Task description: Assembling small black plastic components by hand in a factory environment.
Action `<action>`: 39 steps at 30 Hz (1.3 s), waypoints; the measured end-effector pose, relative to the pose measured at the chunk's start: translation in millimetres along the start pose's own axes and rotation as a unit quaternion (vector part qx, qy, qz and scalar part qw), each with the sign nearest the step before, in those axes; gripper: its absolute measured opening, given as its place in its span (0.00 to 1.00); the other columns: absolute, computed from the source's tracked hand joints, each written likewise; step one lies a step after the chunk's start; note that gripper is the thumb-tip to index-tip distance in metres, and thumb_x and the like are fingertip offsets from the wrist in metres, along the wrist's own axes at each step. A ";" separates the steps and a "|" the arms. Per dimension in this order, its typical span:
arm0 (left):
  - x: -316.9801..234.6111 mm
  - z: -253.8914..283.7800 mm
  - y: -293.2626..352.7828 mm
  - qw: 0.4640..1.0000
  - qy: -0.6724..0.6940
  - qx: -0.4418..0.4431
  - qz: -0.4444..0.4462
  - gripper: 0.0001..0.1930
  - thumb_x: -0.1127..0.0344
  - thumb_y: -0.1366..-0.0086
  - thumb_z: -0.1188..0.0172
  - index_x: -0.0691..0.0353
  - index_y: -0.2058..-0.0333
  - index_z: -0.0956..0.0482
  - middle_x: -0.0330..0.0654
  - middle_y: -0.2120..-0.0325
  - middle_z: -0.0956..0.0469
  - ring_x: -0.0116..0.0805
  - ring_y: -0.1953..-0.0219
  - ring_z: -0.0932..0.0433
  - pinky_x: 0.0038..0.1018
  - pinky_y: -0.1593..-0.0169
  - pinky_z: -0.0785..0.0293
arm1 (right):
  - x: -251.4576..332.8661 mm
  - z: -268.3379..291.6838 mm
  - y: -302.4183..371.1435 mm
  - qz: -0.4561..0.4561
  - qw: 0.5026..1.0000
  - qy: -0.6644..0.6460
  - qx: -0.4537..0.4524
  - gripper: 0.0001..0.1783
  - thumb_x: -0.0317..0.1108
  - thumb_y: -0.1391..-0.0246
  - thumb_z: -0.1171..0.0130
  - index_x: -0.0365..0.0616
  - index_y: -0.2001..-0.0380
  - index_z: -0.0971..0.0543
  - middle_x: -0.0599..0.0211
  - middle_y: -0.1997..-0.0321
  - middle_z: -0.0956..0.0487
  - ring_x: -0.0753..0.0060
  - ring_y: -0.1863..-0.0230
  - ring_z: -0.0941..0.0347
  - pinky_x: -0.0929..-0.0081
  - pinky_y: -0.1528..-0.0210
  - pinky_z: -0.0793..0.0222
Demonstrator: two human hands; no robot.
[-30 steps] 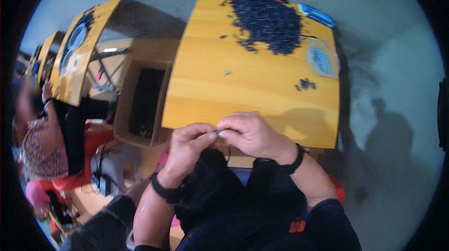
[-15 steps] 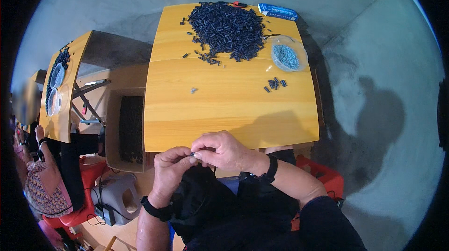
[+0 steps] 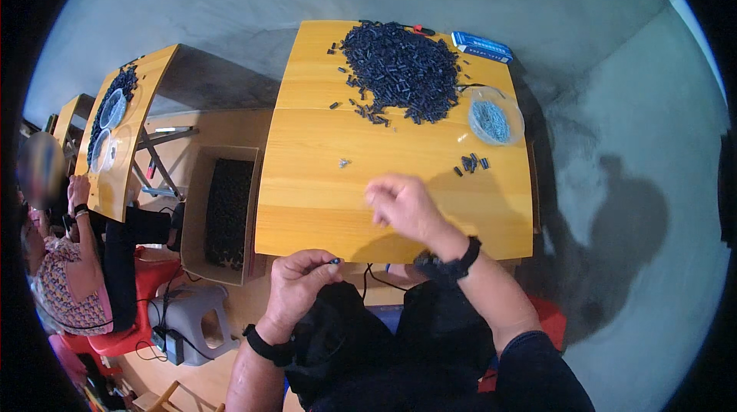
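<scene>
My left hand [image 3: 298, 289] is closed at the table's near edge, thumb and finger pinching a small dark piece [image 3: 335, 262] whose end just shows. Over the near part of the table my right hand [image 3: 407, 205] is raised, its fingers bent and smeared by motion, so whether they hold anything cannot be made out. Farther off lies a large heap of small black tube-like pieces [image 3: 403, 70]. Several more black pieces [image 3: 468, 163] lie in a loose group right of my right hand. A few tiny silvery bits [image 3: 344, 163] rest to its left.
A clear bowl [image 3: 516, 130] of small bluish-silver parts stands at the table's right edge. Behind are a blue box [image 3: 481, 47] and a red-and-black tool [image 3: 421, 30]. Left of the table [image 3: 307, 212], an open carton [image 3: 196, 220] stands on the floor; another person sits beyond.
My right hand has left the left hand and moved forward and right over the table. The left hand keeps its pinch on the dark piece. The whole view has shifted somewhat.
</scene>
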State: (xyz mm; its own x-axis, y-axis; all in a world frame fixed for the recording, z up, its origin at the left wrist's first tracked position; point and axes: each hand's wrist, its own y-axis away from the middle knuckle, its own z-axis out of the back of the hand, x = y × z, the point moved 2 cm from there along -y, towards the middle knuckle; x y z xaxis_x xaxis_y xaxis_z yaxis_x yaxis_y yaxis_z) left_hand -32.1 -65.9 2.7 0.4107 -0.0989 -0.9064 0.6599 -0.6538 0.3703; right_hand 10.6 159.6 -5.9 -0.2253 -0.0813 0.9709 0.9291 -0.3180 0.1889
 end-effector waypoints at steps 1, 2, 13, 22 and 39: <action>-0.8 0.0 -0.7 1.000 -0.014 0.008 0.007 0.05 0.78 0.40 0.41 0.70 0.65 0.20 0.43 0.71 0.19 0.27 0.70 0.20 0.21 0.63 0.23 | -1.1 15.3 -16.1 0.008 0.997 0.043 -0.057 0.07 0.31 0.44 0.46 0.39 0.73 0.23 0.66 0.79 0.23 0.72 0.78 0.24 0.74 0.75 0.29; -2.0 -0.3 -1.2 0.999 -0.029 0.016 0.014 0.04 0.79 0.41 0.40 0.70 0.66 0.20 0.41 0.72 0.19 0.26 0.70 0.20 0.20 0.63 0.23 | -6.5 32.0 -33.6 0.082 0.979 0.157 -0.106 0.07 0.31 0.46 0.46 0.40 0.74 0.23 0.61 0.77 0.22 0.63 0.76 0.24 0.70 0.73 0.28; 1.5 2.6 -3.0 0.997 -0.059 0.036 0.028 0.04 0.81 0.43 0.40 0.72 0.68 0.20 0.44 0.72 0.19 0.27 0.73 0.20 0.20 0.68 0.22 | -15.9 70.1 -115.4 0.039 0.901 0.403 -0.158 0.09 0.37 0.53 0.39 0.42 0.75 0.21 0.52 0.71 0.20 0.49 0.66 0.23 0.56 0.64 0.28; 5.5 -4.0 -10.3 0.998 -0.046 0.023 0.044 0.04 0.81 0.44 0.40 0.74 0.68 0.20 0.43 0.75 0.19 0.28 0.73 0.20 0.21 0.67 0.21 | -26.5 77.4 -129.4 0.016 0.882 0.437 -0.176 0.08 0.37 0.54 0.43 0.45 0.77 0.21 0.52 0.72 0.21 0.46 0.66 0.24 0.54 0.63 0.28; 3.4 -8.1 -3.4 0.996 -0.059 0.037 0.057 0.04 0.81 0.41 0.44 0.70 0.67 0.22 0.47 0.70 0.18 0.30 0.74 0.20 0.23 0.68 0.22 | -38.8 31.8 28.4 0.119 0.955 0.161 -0.221 0.13 0.24 0.48 0.45 0.38 0.57 0.27 0.61 0.80 0.27 0.69 0.79 0.27 0.73 0.76 0.32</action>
State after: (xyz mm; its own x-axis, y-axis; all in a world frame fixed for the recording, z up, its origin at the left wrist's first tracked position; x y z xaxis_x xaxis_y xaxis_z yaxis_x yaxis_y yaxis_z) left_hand -27.9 -57.9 0.0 0.4010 -0.2599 -0.8784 0.5628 -0.6867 0.4601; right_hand 55.1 183.7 -33.5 -0.1687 -0.4646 0.8693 0.7674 -0.6154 -0.1800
